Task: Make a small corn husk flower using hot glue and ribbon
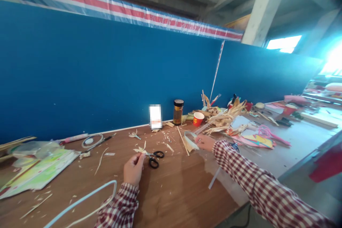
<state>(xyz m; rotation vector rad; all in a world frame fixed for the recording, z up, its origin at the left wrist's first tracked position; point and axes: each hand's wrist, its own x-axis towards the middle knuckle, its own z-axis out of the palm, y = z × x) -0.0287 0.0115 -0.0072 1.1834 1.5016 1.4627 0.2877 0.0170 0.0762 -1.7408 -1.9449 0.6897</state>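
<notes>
My left hand is closed in a pinch on a small flower of pale, dried husk petals. Just to its right lie scissors with black handles, blades toward the fingertips. My right hand reaches across the table, its fingers curled at the edge of a pale ring like a roll of tape. How firmly they grip it is hard to see. A thin wooden stick lies left of that ring. Behind the left hand rests another small husk flower.
A dark-lidded jar and a red paper cup stand near the blue partition. Dried husks pile up at the right. A pale blue bent tube is at the near left. Scraps litter the brown table.
</notes>
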